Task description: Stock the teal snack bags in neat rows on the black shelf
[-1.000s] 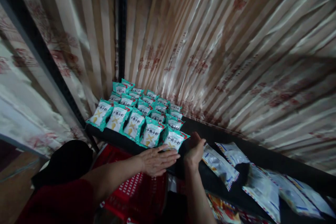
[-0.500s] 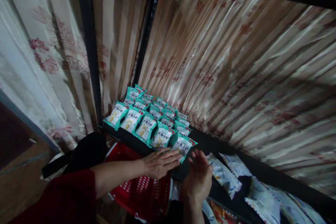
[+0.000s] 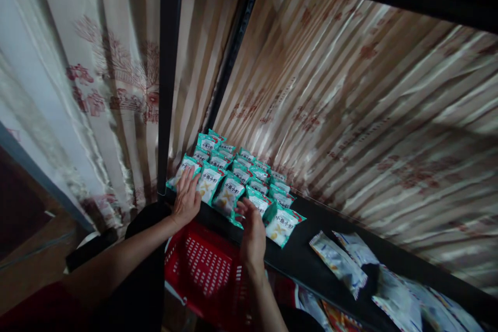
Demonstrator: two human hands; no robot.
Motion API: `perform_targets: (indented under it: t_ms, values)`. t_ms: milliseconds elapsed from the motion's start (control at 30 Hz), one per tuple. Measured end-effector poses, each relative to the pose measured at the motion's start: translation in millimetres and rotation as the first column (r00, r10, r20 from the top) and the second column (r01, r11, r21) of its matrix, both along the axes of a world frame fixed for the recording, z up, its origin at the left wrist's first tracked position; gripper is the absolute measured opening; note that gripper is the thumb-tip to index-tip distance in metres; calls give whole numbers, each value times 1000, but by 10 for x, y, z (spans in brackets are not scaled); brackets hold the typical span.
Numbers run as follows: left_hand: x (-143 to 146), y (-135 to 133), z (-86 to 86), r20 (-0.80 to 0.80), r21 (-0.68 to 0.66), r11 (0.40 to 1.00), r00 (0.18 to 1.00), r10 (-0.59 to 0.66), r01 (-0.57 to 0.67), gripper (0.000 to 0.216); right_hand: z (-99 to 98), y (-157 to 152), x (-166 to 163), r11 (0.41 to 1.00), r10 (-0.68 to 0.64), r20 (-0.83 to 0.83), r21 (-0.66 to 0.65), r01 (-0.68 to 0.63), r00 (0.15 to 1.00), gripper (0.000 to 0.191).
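Several teal snack packets (image 3: pixel 229 194) lie in rows at the left end of a black shelf (image 3: pixel 311 259). My left hand (image 3: pixel 187 198) lies flat with fingers stretched over the front-left packets of the rows. My right hand (image 3: pixel 252 228) is at the shelf's front edge, fingers spread, touching the front packets just left of the last teal packet (image 3: pixel 283 225). Neither hand grips anything.
A red plastic basket (image 3: pixel 208 270) sits below the shelf edge under my arms. White and blue packets (image 3: pixel 338 262) lie loose along the shelf to the right. A black upright post (image 3: pixel 167 72) and patterned curtain (image 3: pixel 350 93) bound the shelf at left and behind.
Both hands have moved left along the front row: the left from the right-hand packets to the left end, the right from beside the last packet onto the middle ones. The camera swung left.
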State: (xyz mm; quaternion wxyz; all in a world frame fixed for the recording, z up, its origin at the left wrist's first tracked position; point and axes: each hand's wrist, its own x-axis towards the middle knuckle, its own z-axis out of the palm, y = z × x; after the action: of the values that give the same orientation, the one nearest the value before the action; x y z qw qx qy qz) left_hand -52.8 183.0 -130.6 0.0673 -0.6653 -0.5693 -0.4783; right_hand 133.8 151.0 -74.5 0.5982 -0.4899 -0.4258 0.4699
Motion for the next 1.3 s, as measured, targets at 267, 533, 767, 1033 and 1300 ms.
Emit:
perform_targets:
  t_ms: [267, 533, 767, 1033, 1300]
  values:
    - [-194, 326, -121, 99, -121, 952, 950, 295, -283, 60, 175, 219, -493, 980, 198, 188, -23, -197, 962, 44]
    - [-271, 376, -99, 92, -128, 948, 948, 305, -292, 66, 228, 785, -855, 945, 172, 532, 150, -292, 829, 30]
    - [-245, 416, -45, 103, -202, 931, 938, 330, -305, 69, 301, 1333, -1206, 863, 79, 943, 98, -496, 322, 25]
    - [-216, 437, -18, 101, -275, 905, 926, 364, -325, 69, 354, 1575, -1412, 822, 25, 985, -117, -557, -171, 25]
    - [-209, 471, -63, 114, -257, 911, 925, 361, -324, 67, 357, 1659, -1504, 818, 62, 934, -249, -518, -351, 26]
